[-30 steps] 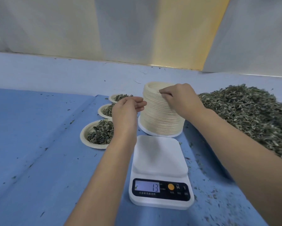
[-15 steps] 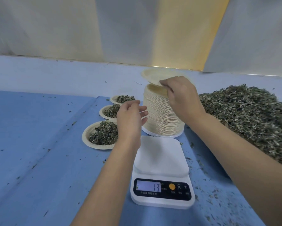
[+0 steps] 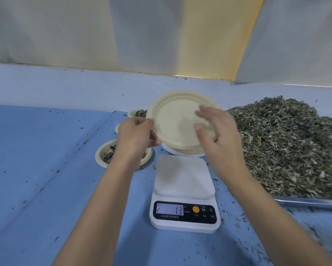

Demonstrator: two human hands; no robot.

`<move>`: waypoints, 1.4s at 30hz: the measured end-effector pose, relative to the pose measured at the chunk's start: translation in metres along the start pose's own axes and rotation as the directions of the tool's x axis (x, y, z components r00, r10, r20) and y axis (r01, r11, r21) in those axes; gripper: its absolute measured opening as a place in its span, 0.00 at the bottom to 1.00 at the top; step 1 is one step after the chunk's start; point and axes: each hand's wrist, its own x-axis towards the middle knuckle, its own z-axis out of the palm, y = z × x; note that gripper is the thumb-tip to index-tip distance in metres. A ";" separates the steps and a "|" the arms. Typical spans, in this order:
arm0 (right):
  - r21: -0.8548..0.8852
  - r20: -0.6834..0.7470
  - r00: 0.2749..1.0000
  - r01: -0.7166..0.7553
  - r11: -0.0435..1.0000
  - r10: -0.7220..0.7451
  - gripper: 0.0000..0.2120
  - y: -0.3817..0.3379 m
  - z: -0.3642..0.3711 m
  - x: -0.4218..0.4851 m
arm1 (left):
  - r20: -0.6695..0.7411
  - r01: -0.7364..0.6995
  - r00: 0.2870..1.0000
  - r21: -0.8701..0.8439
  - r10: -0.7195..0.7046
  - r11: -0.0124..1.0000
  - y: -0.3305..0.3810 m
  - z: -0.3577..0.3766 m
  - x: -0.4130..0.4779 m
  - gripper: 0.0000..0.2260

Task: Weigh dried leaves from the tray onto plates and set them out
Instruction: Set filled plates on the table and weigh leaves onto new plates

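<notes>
A beige paper plate point(image 3: 172, 120) is held tilted, its face toward me, above the plate stack point(image 3: 184, 151), of which only the bottom edge shows. My left hand point(image 3: 136, 137) grips the plate's left rim. My right hand point(image 3: 220, 135) is blurred in front of the plate's right side, fingers spread; whether it touches the plate is unclear. A white scale point(image 3: 182, 175) sits bare below, and its display reads 13. Dried leaves point(image 3: 287, 143) are heaped in a metal tray point(image 3: 305, 201) on the right.
Three plates with leaves stand in a row to the left of the stack: the nearest point(image 3: 101, 156), a middle one point(image 3: 117, 128) and a far one point(image 3: 136, 113), partly behind my left hand. Leaf crumbs dot the blue cloth point(image 3: 46, 169). A pale wall rises behind.
My right hand lifted the top plate off the stack and brought it down toward me. My left hand took hold of its left rim, and my right hand's fingers have spread.
</notes>
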 end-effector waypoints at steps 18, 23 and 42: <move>0.270 0.144 0.648 -0.753 0.600 0.748 0.17 0.037 0.002 -0.031 | 0.123 0.285 0.916 0.467 -0.381 0.837 -0.014 -0.025 -0.002 0.10; 0.215 0.190 0.674 -0.738 0.640 0.714 0.18 0.042 0.007 -0.034 | 0.111 0.305 0.898 0.540 -0.425 0.785 -0.016 -0.022 -0.003 0.09; 0.117 0.068 0.760 -0.649 0.752 0.646 0.15 0.045 0.002 -0.035 | 0.094 -0.080 0.995 0.725 0.016 0.684 -0.028 -0.007 -0.003 0.13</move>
